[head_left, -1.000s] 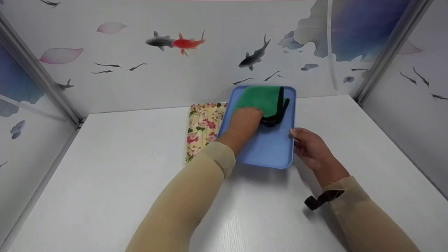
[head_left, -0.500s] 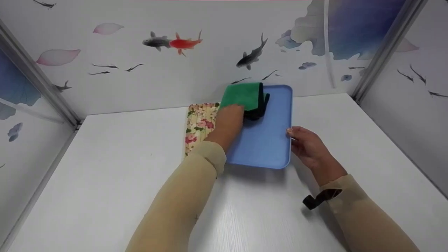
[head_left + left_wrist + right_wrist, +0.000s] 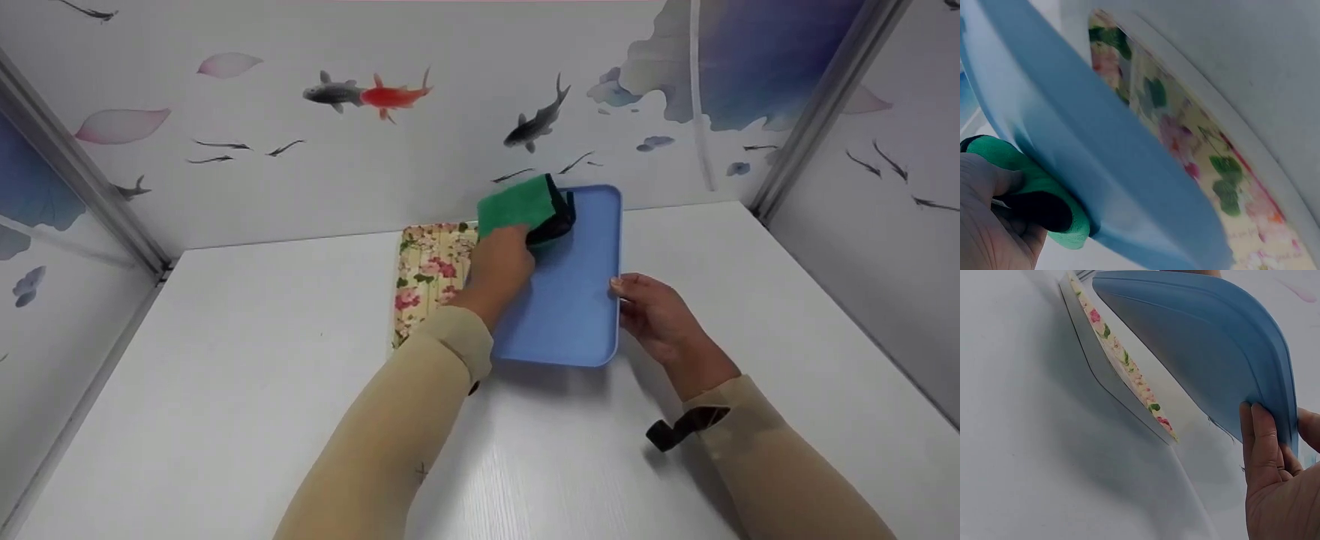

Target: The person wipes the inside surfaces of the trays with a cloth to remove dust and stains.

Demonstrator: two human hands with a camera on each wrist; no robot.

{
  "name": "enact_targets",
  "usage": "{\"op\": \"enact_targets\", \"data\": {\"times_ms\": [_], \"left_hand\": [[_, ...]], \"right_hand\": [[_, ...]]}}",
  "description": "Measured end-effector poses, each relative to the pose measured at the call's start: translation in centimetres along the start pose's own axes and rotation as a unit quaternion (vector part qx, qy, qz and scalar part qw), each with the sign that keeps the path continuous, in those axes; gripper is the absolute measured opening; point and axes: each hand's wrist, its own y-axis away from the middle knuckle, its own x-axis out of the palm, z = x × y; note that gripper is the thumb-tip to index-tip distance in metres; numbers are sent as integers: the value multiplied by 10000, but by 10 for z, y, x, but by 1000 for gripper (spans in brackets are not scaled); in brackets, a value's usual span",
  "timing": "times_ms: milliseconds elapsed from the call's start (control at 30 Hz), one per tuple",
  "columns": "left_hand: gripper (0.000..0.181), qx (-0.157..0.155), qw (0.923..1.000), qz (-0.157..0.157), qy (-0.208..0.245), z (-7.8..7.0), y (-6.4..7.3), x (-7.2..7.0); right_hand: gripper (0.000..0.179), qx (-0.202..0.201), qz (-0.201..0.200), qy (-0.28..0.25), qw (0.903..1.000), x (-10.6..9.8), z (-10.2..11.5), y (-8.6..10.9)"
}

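Observation:
My left hand grips a folded green cloth with black edging and presses it against the upper left of a blue tray. In the left wrist view the cloth is bunched between thumb and fingers, right at the tray's surface. My right hand pinches the tray's right rim, thumb on the face and fingers behind, as the right wrist view shows with the fingers on the underside. The tray is tilted and held above the table. Part of its left side is hidden by my left hand and forearm.
A floral-patterned board lies on the white table, partly under the tray in the head view. Behind it rises a white wall printed with fish. A black strap sticks out at my right cuff.
The left hand has carried the cloth leftward across the tray, then slightly back to the right, turning it. The right hand keeps its hold on the rim, nearly still.

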Motion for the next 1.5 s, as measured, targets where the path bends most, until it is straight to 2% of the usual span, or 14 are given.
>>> {"op": "enact_targets", "data": {"times_ms": [200,400,567,700,867,1100,1200,1367,1500], "left_hand": [[24,27,9998,25,207,-16,3,2],[35,119,9998,-3,179,-30,7,6],[39,169,9998,78,110,-44,12,6],[40,300,9993,201,14,-56,16,5],[44,615,9975,339,-113,-64,19,6],[49,924,9927,722,-268,-66,19,8],[50,1017,9909,829,-308,-63,19,7],[49,1111,9889,817,-557,-56,18,7],[43,1313,9837,680,-1023,-48,14,7]], "right_hand": [[8,11,17,51,10000,0,-3,0],[9,-61,71,95,9999,1,-3,0],[8,59,4,86,9999,3,-1,-1],[8,106,26,-33,9999,3,-2,-1],[8,158,102,-127,9997,3,-1,0],[25,240,130,-196,9994,0,0,-1],[25,168,207,-233,9994,-1,-2,-1],[10,-75,388,-379,9985,-1,-6,-1],[17,-108,314,-449,9984,0,-6,-1]]}}
